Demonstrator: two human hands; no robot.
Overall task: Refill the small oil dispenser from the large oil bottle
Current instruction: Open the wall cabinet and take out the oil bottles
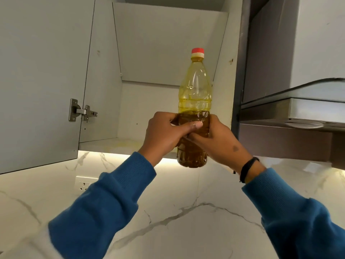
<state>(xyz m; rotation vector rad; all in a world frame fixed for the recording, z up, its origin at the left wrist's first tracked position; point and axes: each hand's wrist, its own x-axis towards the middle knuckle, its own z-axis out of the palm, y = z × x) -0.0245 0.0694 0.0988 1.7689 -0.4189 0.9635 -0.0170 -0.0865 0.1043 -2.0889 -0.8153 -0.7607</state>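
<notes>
The large oil bottle [195, 94] is clear plastic with a red cap, upright, and roughly half full of dark amber oil. I hold it up in front of an open wall cabinet [168, 43]. My left hand [164, 133] wraps its lower body from the left, thumb across the front. My right hand [220, 141] grips the same part from the right. The bottle's base hangs just below the cabinet's bottom edge. No small oil dispenser is in view.
The cabinet door [41, 81] stands open at the left, with a metal hinge [80, 110]. A range hood [298, 113] juts out at the right. A white marble backsplash [177, 212] with a wall socket [84, 184] lies below.
</notes>
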